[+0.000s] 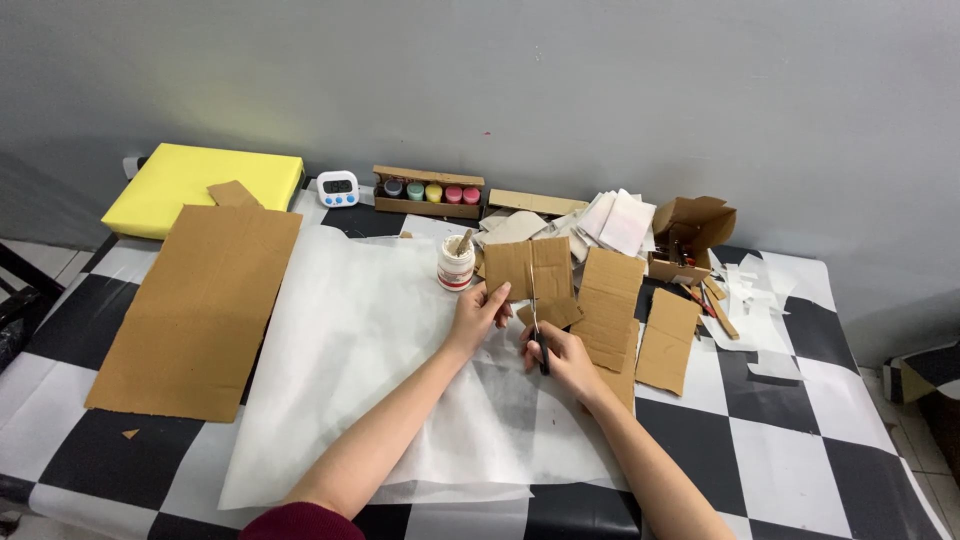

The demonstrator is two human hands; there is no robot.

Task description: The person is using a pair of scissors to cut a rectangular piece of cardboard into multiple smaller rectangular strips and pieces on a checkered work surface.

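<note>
Scissors in right hand, grip wrapped tight round the handles, blades up into a brown cardboard piece. Left hand pinching that piece at its bottom left corner. Just behind the left grip, a small white glue jar. Under both grips, white paper on the checkered desk.

A plain grey wall rises behind a table covered in black-and-white checkered cloth; pale tiled floor shows at right.
</note>
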